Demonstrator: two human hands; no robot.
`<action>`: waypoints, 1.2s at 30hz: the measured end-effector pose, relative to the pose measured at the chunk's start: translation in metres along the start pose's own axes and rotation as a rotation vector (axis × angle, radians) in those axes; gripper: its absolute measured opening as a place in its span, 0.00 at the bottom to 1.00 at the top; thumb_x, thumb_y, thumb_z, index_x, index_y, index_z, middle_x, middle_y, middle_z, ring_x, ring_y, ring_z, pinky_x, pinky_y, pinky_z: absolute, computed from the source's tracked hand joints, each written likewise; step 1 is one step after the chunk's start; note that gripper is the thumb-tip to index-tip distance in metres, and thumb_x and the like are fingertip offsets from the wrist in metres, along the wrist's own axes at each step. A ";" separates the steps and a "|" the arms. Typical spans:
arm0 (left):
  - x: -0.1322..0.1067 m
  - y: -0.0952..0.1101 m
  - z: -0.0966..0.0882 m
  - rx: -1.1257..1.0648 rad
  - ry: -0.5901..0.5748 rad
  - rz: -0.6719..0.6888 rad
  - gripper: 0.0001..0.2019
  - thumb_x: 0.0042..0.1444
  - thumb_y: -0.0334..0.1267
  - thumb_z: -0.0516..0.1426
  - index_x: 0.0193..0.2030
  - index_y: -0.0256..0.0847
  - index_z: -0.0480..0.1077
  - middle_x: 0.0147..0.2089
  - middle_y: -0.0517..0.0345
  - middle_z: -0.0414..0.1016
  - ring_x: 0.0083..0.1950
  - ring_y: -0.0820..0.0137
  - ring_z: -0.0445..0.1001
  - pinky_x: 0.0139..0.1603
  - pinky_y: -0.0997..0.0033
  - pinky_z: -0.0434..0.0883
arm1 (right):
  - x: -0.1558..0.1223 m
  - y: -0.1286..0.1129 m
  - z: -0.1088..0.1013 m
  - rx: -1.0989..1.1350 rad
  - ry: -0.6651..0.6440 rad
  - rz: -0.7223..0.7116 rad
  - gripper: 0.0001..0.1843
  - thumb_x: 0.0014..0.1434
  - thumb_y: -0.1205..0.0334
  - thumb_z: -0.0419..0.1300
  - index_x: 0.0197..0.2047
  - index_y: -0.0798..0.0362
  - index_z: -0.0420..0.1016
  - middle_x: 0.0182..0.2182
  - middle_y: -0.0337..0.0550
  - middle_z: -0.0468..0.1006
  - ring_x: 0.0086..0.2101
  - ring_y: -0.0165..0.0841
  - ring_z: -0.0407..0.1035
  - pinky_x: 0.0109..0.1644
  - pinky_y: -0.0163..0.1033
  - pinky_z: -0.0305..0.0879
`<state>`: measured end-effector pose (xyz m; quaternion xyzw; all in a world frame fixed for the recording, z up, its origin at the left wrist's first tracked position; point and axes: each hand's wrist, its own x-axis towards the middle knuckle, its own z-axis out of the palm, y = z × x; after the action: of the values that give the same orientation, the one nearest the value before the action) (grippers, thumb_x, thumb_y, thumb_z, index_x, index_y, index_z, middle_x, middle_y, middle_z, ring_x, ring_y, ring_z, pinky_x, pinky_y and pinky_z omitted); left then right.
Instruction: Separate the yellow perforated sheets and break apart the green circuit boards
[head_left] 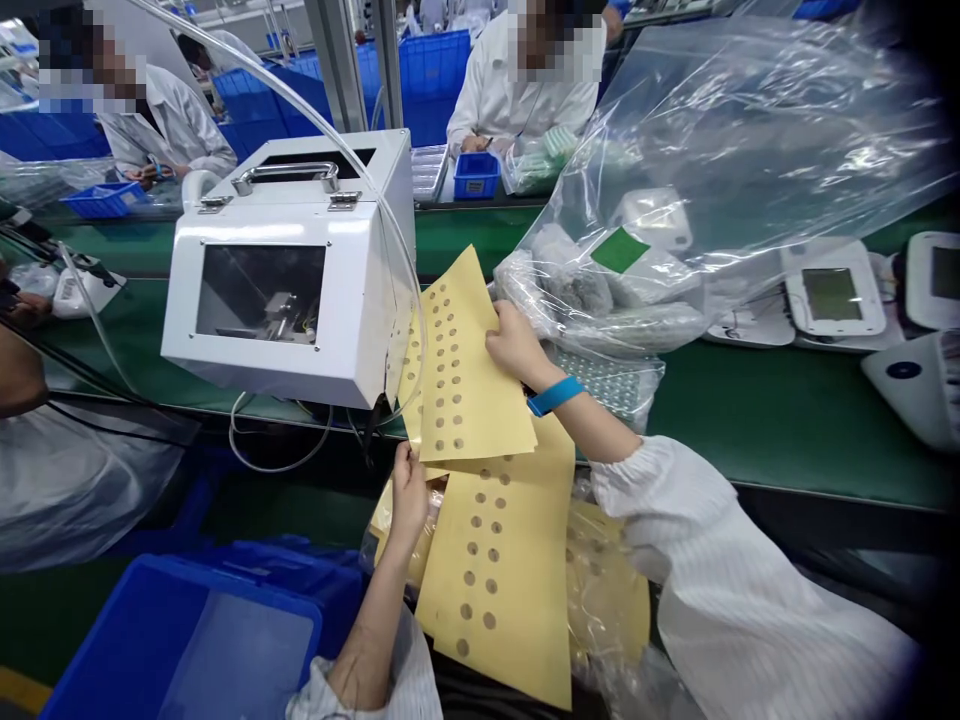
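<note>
1. Holding the top yellow sheet (469,400) up, fingers of the left hand (409,495) pinch its bottom edge.
2. Fingers of the right hand (514,345) pinch its side, near the white machine (292,290).
3. Keeping it flat should stop bends.

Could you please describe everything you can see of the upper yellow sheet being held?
The upper yellow sheet looks like thin matte paper, mustard coloured, with rows of small round grey spots, possibly holes. It is held tilted, beside the white machine. The right hand pinches its right edge, and the left hand pinches its lower left corner. Its bottom overlaps a similar sheet.
</note>
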<state>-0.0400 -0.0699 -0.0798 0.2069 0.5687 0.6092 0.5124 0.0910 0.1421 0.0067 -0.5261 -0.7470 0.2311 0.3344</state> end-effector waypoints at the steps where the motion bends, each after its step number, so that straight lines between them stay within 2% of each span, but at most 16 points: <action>1: 0.000 0.002 -0.002 -0.013 0.011 -0.011 0.20 0.52 0.54 0.58 0.44 0.41 0.65 0.42 0.53 0.77 0.40 0.66 0.77 0.38 0.70 0.73 | 0.001 0.003 0.003 -0.003 -0.014 0.005 0.20 0.45 0.73 0.53 0.45 0.55 0.64 0.42 0.56 0.73 0.48 0.55 0.65 0.54 0.63 0.60; 3: 0.001 0.006 -0.004 -0.036 0.013 -0.049 0.25 0.53 0.62 0.53 0.43 0.39 0.66 0.40 0.50 0.77 0.38 0.64 0.77 0.37 0.67 0.74 | 0.002 0.007 0.008 -0.001 -0.038 0.017 0.20 0.45 0.72 0.53 0.44 0.55 0.64 0.39 0.57 0.74 0.46 0.57 0.65 0.53 0.65 0.59; 5: 0.000 0.012 -0.004 -0.052 -0.015 -0.093 0.29 0.52 0.64 0.52 0.44 0.37 0.67 0.37 0.49 0.77 0.33 0.63 0.77 0.34 0.64 0.73 | 0.002 0.011 0.011 0.009 -0.048 0.028 0.20 0.45 0.72 0.54 0.44 0.54 0.64 0.39 0.57 0.74 0.46 0.58 0.66 0.53 0.66 0.59; 10: -0.001 0.018 -0.002 -0.035 -0.023 -0.104 0.23 0.48 0.56 0.60 0.42 0.39 0.68 0.39 0.53 0.77 0.34 0.65 0.76 0.34 0.67 0.73 | 0.006 0.016 0.007 0.097 -0.006 0.035 0.19 0.48 0.70 0.54 0.46 0.53 0.64 0.45 0.53 0.74 0.50 0.52 0.65 0.55 0.59 0.61; 12: 0.001 0.016 -0.002 -0.012 -0.020 -0.101 0.21 0.49 0.54 0.59 0.40 0.39 0.68 0.37 0.53 0.76 0.33 0.65 0.76 0.34 0.66 0.73 | 0.008 0.016 0.005 0.135 0.003 0.047 0.18 0.49 0.69 0.53 0.46 0.54 0.65 0.45 0.51 0.75 0.50 0.49 0.65 0.54 0.55 0.64; 16: 0.003 0.010 -0.004 0.073 0.002 -0.073 0.18 0.53 0.49 0.55 0.44 0.37 0.66 0.36 0.51 0.76 0.31 0.65 0.76 0.35 0.64 0.74 | 0.002 0.013 0.008 0.165 0.007 0.082 0.20 0.47 0.72 0.52 0.46 0.56 0.64 0.46 0.53 0.74 0.47 0.47 0.68 0.52 0.53 0.65; 19: -0.009 0.011 -0.009 0.172 0.064 -0.020 0.16 0.56 0.46 0.53 0.46 0.38 0.65 0.38 0.51 0.75 0.35 0.65 0.76 0.40 0.61 0.73 | -0.008 0.012 0.012 0.156 -0.015 0.087 0.21 0.47 0.72 0.52 0.47 0.55 0.63 0.46 0.55 0.74 0.46 0.49 0.68 0.50 0.55 0.66; 21: -0.022 0.014 -0.012 0.388 0.177 0.144 0.15 0.57 0.42 0.54 0.50 0.40 0.64 0.43 0.49 0.74 0.41 0.63 0.75 0.45 0.59 0.72 | -0.014 0.013 0.012 0.151 -0.035 0.084 0.22 0.47 0.72 0.52 0.48 0.55 0.62 0.46 0.56 0.74 0.45 0.51 0.68 0.48 0.56 0.65; 23: -0.032 0.017 -0.013 0.728 0.278 0.496 0.17 0.57 0.36 0.54 0.53 0.40 0.63 0.48 0.46 0.72 0.48 0.61 0.73 0.50 0.56 0.70 | -0.017 0.014 0.011 0.153 -0.046 0.085 0.23 0.47 0.72 0.52 0.48 0.55 0.62 0.46 0.56 0.73 0.46 0.52 0.67 0.49 0.57 0.65; 25: -0.033 0.021 -0.008 1.043 0.239 0.929 0.19 0.56 0.33 0.56 0.55 0.38 0.62 0.50 0.42 0.70 0.53 0.57 0.70 0.52 0.54 0.70 | -0.016 0.015 0.011 0.164 -0.042 0.099 0.22 0.47 0.72 0.52 0.48 0.54 0.62 0.47 0.55 0.73 0.47 0.52 0.66 0.50 0.57 0.64; 27: -0.024 0.026 0.001 1.211 0.090 1.227 0.22 0.55 0.35 0.58 0.56 0.36 0.61 0.53 0.38 0.69 0.58 0.52 0.67 0.54 0.51 0.69 | -0.015 0.014 0.012 0.180 -0.025 0.129 0.22 0.46 0.72 0.52 0.47 0.55 0.62 0.48 0.55 0.72 0.48 0.51 0.65 0.52 0.56 0.63; 30: -0.003 0.031 0.017 1.359 -0.070 1.393 0.26 0.54 0.39 0.59 0.59 0.37 0.60 0.57 0.36 0.68 0.62 0.47 0.64 0.57 0.45 0.67 | -0.013 0.012 0.015 0.215 -0.002 0.191 0.21 0.46 0.71 0.52 0.46 0.56 0.63 0.47 0.55 0.72 0.48 0.50 0.66 0.53 0.54 0.63; 33: 0.012 0.033 0.025 1.400 -0.153 1.537 0.25 0.56 0.37 0.58 0.60 0.40 0.60 0.55 0.37 0.71 0.62 0.48 0.66 0.56 0.46 0.67 | -0.011 0.013 0.019 0.258 -0.001 0.236 0.20 0.47 0.70 0.52 0.46 0.57 0.63 0.47 0.55 0.73 0.47 0.47 0.68 0.51 0.52 0.66; 36: 0.019 0.033 0.024 1.423 -0.182 1.681 0.23 0.58 0.41 0.58 0.60 0.48 0.59 0.54 0.42 0.73 0.61 0.49 0.68 0.55 0.44 0.69 | -0.007 0.011 0.020 0.298 -0.018 0.254 0.19 0.48 0.71 0.51 0.46 0.57 0.64 0.46 0.53 0.74 0.46 0.45 0.69 0.50 0.50 0.68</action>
<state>-0.0406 -0.0365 -0.0497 0.8192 0.4274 0.2795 -0.2611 0.0848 0.1394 -0.0166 -0.5589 -0.6350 0.3841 0.3700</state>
